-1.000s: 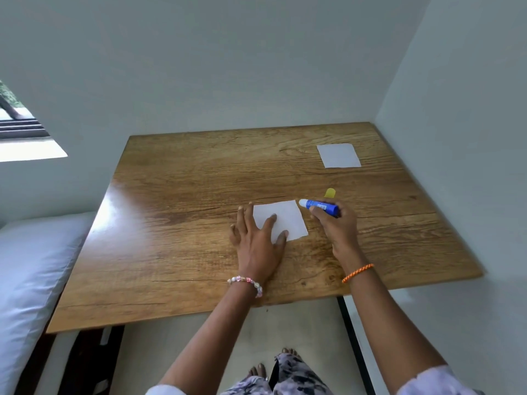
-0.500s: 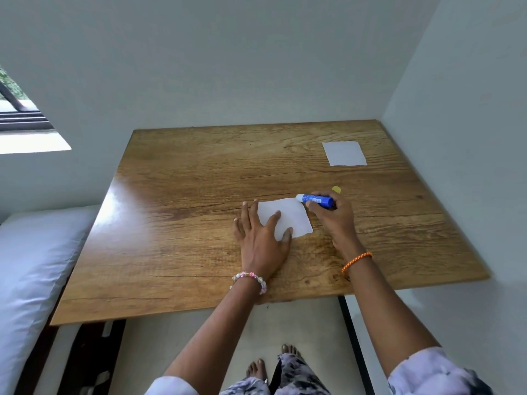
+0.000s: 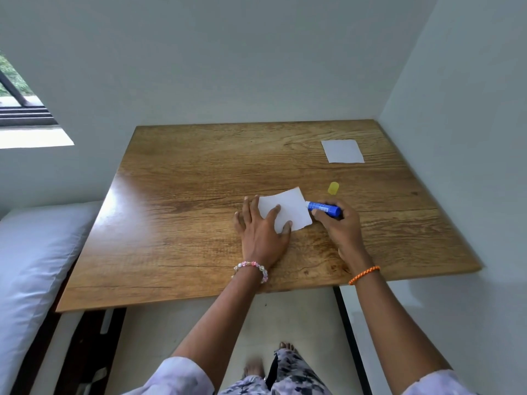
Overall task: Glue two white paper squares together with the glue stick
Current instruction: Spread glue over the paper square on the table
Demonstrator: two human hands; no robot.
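Now the right hand (image 3: 339, 226), gripping the glue stick (image 3: 323, 208), has slid toward the paper's (image 3: 288, 209) right edge; left hand (image 3: 261, 232) presses flat.

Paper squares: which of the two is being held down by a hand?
The near paper square, under the left hand beside the glue stick; the far paper square lies untouched.

Bare table (image 3: 199, 195) left; yellow cap (image 3: 333, 188) and far paper square (image 3: 342, 151) right.

The glue stick (image 3: 324, 208) in the right hand (image 3: 338, 228) now lies lower, its tip at the 3 o'clock edge of the near paper square (image 3: 288, 210), and the yellow cap (image 3: 333, 188) shows fully
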